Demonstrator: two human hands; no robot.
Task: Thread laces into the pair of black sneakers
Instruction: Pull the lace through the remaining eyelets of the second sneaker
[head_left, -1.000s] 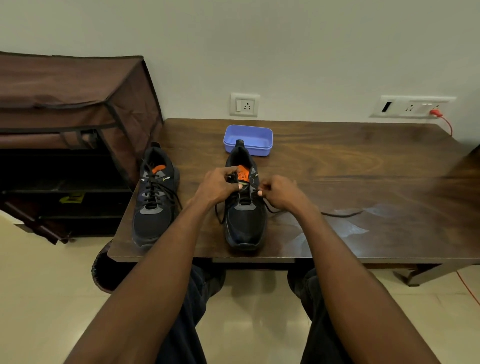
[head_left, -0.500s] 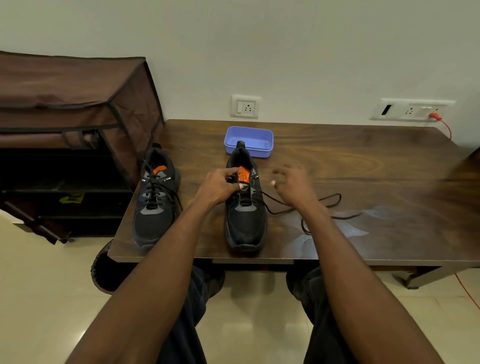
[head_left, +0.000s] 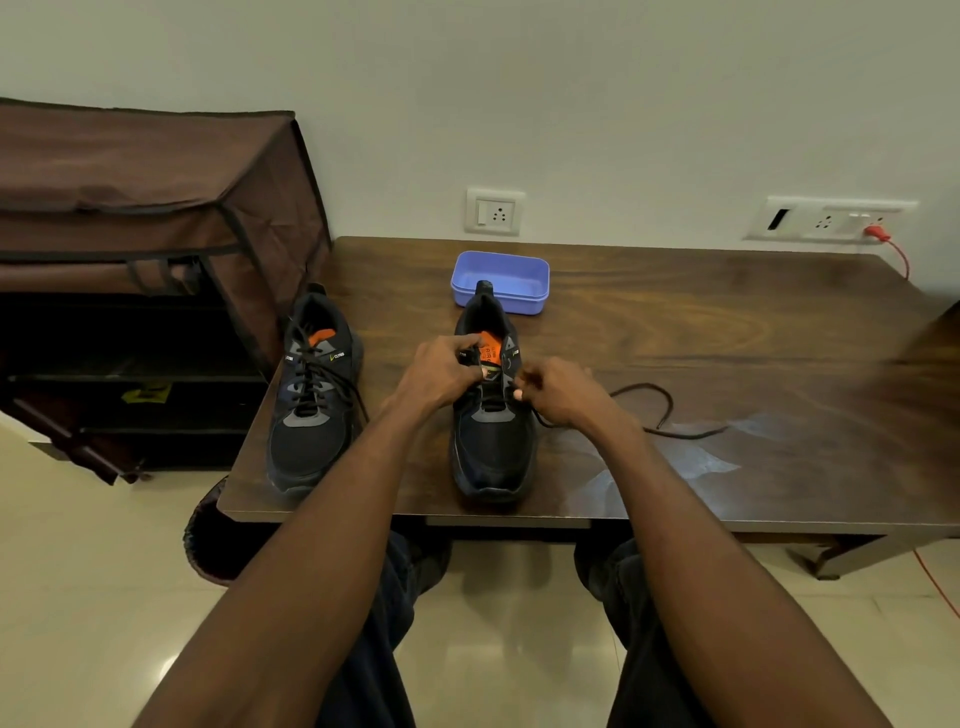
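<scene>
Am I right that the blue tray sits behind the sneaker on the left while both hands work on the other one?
Not quite. In the head view the blue tray sits behind the sneaker being laced, where both hands work, not behind the left sneaker.

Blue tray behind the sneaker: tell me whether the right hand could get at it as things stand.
Probably yes. The blue tray sits open on the table just past the heel of the sneaker, with bare wood to its right. The right hand would first have to release the lace it pinches.
</scene>
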